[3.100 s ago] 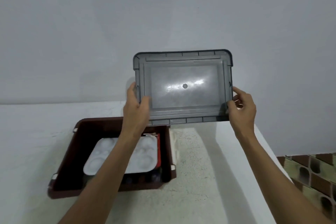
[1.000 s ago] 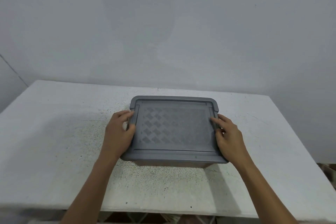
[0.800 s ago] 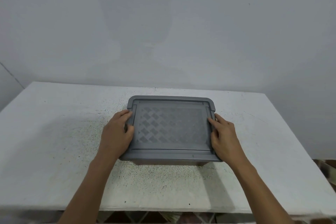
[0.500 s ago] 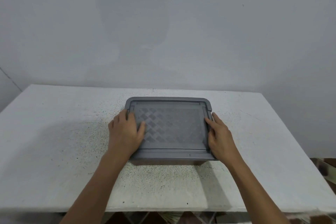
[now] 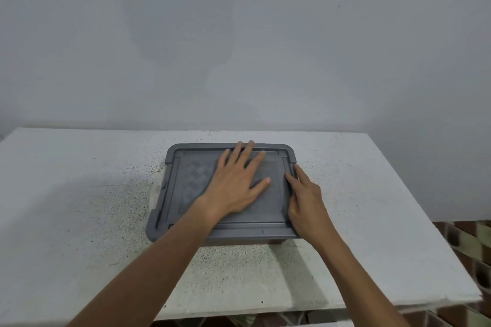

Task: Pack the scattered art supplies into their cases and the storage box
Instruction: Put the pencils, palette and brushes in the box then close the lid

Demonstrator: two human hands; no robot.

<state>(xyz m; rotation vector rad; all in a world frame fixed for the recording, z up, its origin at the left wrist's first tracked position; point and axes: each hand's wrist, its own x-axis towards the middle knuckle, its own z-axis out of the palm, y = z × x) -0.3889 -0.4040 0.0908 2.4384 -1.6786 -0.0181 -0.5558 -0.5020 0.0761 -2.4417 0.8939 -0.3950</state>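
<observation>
A speckled white table (image 5: 79, 207) stands against a bare grey wall. The left fingers (image 5: 248, 151) lie straight and spread, flat on the grey lid (image 5: 180, 186), and the left hand (image 5: 233, 183) presses mid-panel. The right hand (image 5: 305, 202) lays extended fingers along the lid's right rim, gripping nothing. The lid covers the storage box (image 5: 231, 241) at the table's middle. Pressing the centre may flex the panel and leave a corner unseated. The pale left latch (image 5: 154, 191) looks unfastened, though I cannot be sure.
</observation>
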